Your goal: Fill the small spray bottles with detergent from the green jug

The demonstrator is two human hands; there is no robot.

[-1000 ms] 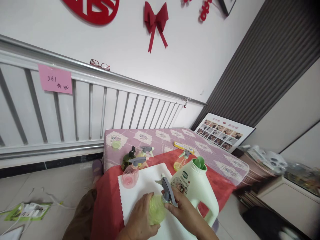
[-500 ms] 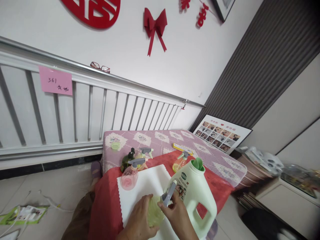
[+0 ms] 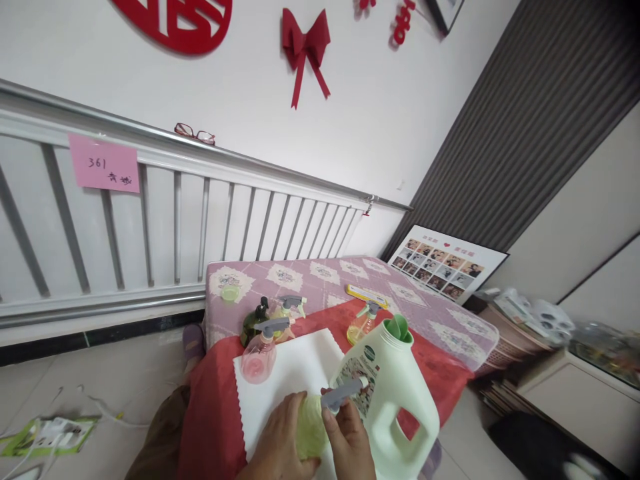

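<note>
My left hand (image 3: 283, 437) is wrapped around the body of a yellow-green spray bottle (image 3: 311, 427), held above a white mat (image 3: 295, 360). At its top, the fingers of my right hand (image 3: 347, 440) grip the grey spray head (image 3: 343, 393), whose nozzle points right. Whether the head sits fully on the neck is hidden by my fingers. Close on the right stands a large pale green jug (image 3: 397, 380) with its mouth uncapped and something green in the opening. A pink spray bottle (image 3: 259, 357) is upright on the mat's left edge.
Behind the pink bottle stand a dark green pump bottle (image 3: 254, 323) and a yellowish spray bottle (image 3: 287, 310). Another spray bottle (image 3: 363, 325) is behind the mat. A green lid (image 3: 231, 293) and a yellow packet (image 3: 367, 296) lie on the patterned tablecloth (image 3: 325, 273).
My right hand has turned the grey spray head, so its nozzle now points more to the right. My left hand still holds the bottle. The view has shifted slightly.
</note>
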